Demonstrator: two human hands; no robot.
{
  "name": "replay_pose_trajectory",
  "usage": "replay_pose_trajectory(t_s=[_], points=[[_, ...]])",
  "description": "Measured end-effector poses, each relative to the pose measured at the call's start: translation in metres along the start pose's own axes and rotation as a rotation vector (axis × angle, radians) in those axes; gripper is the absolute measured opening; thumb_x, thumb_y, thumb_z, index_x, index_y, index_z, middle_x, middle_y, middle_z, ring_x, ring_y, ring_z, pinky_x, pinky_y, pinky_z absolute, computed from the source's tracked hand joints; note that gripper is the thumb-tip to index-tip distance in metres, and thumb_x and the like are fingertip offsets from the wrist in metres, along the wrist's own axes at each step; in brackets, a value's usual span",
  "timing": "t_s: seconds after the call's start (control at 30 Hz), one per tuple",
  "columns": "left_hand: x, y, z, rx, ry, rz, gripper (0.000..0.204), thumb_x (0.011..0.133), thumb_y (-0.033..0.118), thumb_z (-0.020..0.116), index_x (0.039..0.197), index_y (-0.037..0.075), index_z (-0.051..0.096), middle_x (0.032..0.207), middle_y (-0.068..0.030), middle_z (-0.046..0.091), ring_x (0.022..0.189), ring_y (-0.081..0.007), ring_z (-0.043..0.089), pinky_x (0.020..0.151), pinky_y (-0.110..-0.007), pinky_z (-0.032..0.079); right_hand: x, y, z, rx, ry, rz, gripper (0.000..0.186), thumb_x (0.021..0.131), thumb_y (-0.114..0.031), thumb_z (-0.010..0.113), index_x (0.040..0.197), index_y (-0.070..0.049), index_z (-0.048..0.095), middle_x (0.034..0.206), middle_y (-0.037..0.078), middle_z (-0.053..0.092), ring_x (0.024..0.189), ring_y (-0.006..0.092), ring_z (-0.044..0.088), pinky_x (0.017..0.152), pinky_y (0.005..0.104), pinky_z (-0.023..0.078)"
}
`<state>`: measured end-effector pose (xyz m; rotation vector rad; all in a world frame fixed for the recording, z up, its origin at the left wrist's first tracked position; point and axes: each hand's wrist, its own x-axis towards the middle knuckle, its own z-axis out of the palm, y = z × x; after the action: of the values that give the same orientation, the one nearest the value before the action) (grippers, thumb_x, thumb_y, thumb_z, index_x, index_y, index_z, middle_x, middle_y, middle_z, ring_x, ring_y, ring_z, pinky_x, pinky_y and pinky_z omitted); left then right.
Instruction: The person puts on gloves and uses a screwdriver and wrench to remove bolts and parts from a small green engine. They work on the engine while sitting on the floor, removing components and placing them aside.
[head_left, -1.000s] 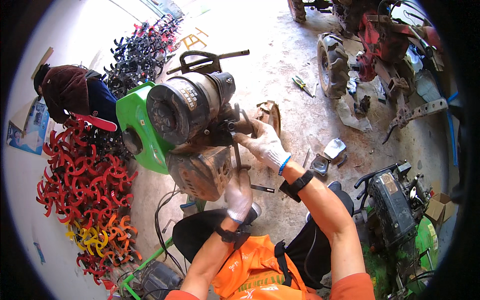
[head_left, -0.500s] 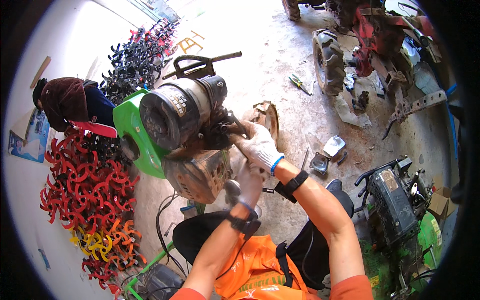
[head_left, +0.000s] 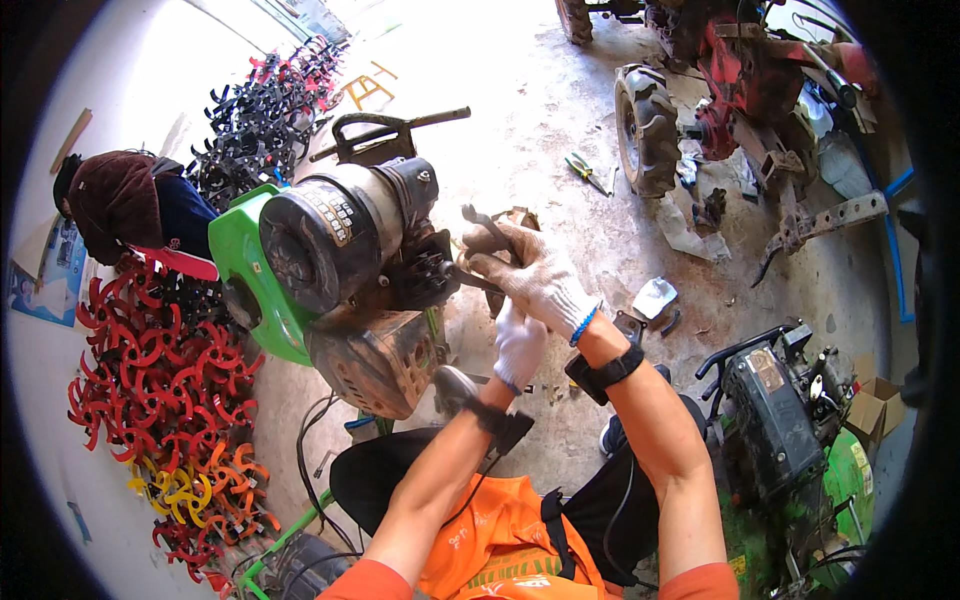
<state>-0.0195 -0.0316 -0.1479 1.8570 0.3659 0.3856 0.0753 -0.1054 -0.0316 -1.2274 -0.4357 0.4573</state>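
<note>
My right hand (head_left: 540, 285), in a white glove with a soiled palm, grips a dark metal wrench-like tool (head_left: 483, 224) beside a small engine (head_left: 310, 240). The engine has a black round cover, a green tank (head_left: 290, 336) and a dirty metal housing (head_left: 372, 365) below. My left hand (head_left: 520, 347), also gloved, is closed just below and behind my right hand; whatever its fingers hold is hidden. A rusty round part (head_left: 516, 216) lies on the floor partly behind the tool and hands.
Red, orange and black curved blades (head_left: 160, 370) are heaped at left beside dark clothing (head_left: 110, 200). A red machine (head_left: 730, 75) with a tyre (head_left: 645, 130), pliers (head_left: 585, 172), a metal stand (head_left: 385, 135) and a green-black machine (head_left: 780, 420) stand or lie around.
My left hand has moved up and right, closer to my right hand. The tool has shifted right from the engine's side, with my right hand still on it.
</note>
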Motion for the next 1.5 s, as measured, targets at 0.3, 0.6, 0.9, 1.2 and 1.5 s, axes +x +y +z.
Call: replay_pose_trajectory(t_s=[0.3, 0.6, 0.9, 1.2, 1.5], points=[[-0.072, 0.034, -0.086, 0.184, 0.173, -0.173, 0.027, 0.114, 0.024, 0.057, 0.117, 0.002, 0.073, 0.081, -0.0091, 0.068, 0.069, -0.0256, 0.064, 0.071, -0.042, 0.053, -0.003, 0.018, 0.030, -0.122, -0.052, -0.103, 0.042, 0.100, -0.011, 0.080, 0.139, 0.002, 0.072, 0.125, 0.016, 0.082, 0.112, 0.0192, 0.076, 0.102, 0.0335, 0.059], [-0.088, -0.006, -0.133, 0.280, 0.352, -0.056, 0.029, 0.116, 0.028, 0.060, 0.112, 0.002, 0.072, 0.089, -0.0019, 0.069, 0.074, -0.0128, 0.062, 0.064, -0.030, 0.049, 0.009, 0.044, 0.048, -0.047, -0.007, -0.045, 0.045, 0.098, -0.019, 0.083, 0.138, -0.001, 0.072, 0.125, 0.017, 0.082, 0.113, 0.0248, 0.078, 0.104, 0.0358, 0.059], [-0.075, -0.003, -0.124, 0.436, 0.277, -0.037, 0.015, 0.114, 0.022, 0.059, 0.114, 0.010, 0.067, 0.082, 0.0045, 0.056, 0.065, -0.0070, 0.051, 0.055, -0.026, 0.040, 0.004, 0.040, 0.053, -0.185, 0.051, -0.122, 0.039, 0.097, -0.016, 0.082, 0.132, 0.000, 0.075, 0.119, 0.019, 0.082, 0.109, 0.0286, 0.079, 0.098, 0.0367, 0.060], [0.007, -0.007, 0.002, -0.168, 0.050, -0.128, 0.026, 0.116, 0.021, 0.055, 0.126, 0.002, 0.070, 0.088, -0.0040, 0.067, 0.074, -0.0164, 0.062, 0.070, -0.034, 0.050, 0.008, 0.030, 0.037, -0.305, 0.007, -0.228, 0.039, 0.098, -0.006, 0.078, 0.137, -0.008, 0.075, 0.122, 0.016, 0.082, 0.113, 0.0298, 0.079, 0.100, 0.0377, 0.060], [0.034, 0.001, 0.013, -0.021, -0.016, 0.028, 0.030, 0.116, 0.026, 0.056, 0.126, 0.001, 0.069, 0.090, -0.0117, 0.072, 0.080, -0.0258, 0.070, 0.076, -0.040, 0.055, 0.007, 0.011, 0.019, -0.269, -0.073, -0.281, 0.039, 0.095, -0.002, 0.082, 0.133, -0.007, 0.075, 0.118, 0.014, 0.082, 0.111, 0.0253, 0.079, 0.100, 0.0366, 0.062]])
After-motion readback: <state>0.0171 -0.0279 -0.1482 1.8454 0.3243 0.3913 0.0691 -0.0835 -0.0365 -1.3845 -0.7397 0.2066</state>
